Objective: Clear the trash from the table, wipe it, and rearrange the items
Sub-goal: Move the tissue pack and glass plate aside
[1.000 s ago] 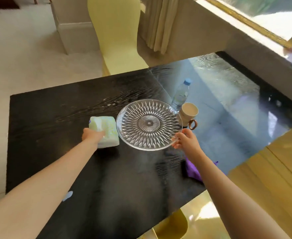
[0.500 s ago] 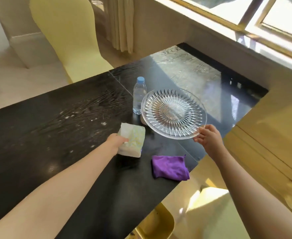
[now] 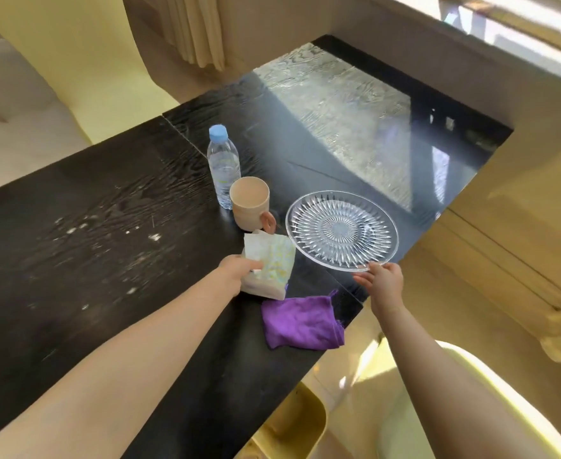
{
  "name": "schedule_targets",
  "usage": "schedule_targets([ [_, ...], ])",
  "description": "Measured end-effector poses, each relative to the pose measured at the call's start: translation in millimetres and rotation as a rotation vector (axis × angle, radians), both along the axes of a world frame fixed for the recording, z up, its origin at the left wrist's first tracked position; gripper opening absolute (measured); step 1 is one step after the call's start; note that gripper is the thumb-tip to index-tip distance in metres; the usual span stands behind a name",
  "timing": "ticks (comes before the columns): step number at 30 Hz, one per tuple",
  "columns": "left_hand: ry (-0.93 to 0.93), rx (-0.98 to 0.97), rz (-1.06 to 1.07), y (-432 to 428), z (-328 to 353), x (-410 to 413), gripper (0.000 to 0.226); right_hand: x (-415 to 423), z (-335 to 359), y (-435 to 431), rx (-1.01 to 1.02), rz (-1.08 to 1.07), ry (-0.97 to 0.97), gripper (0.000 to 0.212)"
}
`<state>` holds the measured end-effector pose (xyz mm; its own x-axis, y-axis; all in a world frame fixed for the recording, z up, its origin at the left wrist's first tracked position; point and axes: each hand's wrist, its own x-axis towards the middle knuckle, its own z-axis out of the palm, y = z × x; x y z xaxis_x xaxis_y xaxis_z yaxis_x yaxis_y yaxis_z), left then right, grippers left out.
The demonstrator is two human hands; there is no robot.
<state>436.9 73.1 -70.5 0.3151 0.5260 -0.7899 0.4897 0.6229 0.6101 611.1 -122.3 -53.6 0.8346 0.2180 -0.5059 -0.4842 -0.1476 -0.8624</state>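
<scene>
no readable text, labels or numbers anywhere

Clear cut-glass plate (image 3: 342,229) w/ starburst pattern is held by its near rim, tilted a bit, above the table's right edge; pale tissue pack (image 3: 269,268) w/ green-yellow print is gripped at its left side, just left of the plate. Purple cloth (image 3: 302,321) is seen crumpled flat near the table's front-right corner, just below the pack. Beige mug (image 3: 250,203) w/ brown handle is stood upright beside a clear water bottle (image 3: 223,165) w/ blue cap, both behind the pack.
</scene>
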Motion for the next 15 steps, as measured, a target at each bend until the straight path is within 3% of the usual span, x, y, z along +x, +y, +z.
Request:
schedule_targets([
  [3, -0.025, -0.001, 0.06, 2.5, -11.2, 3.4, 0.015, 2.4, -14.4, 5.3, 0.043, -0.044, 0.048, 0.023],
  [6, -0.132, 0.031, 0.186, -0.6, -12.5, 1.1, 0.058, -0.2, -22.6, 12.4, 0.055, -0.065, 0.143, 0.004],
  [7, -0.17, 0.059, 0.245, -3.6, -9.8, -1.0, 0.064, -0.9, -26.6, 14.5, 0.054, -0.067, 0.175, 0.009],
  [11, -0.266, 0.088, 0.438, -18.8, -9.4, -14.1, 0.06, -7.4, -28.3, 23.3, 0.077, -0.015, 0.221, 0.023],
  [15, -0.009, 0.202, 0.326, -49.1, -14.3, -34.8, 0.067, -18.2, -29.1, 25.7, -0.005, 0.08, 0.262, 0.016],
])
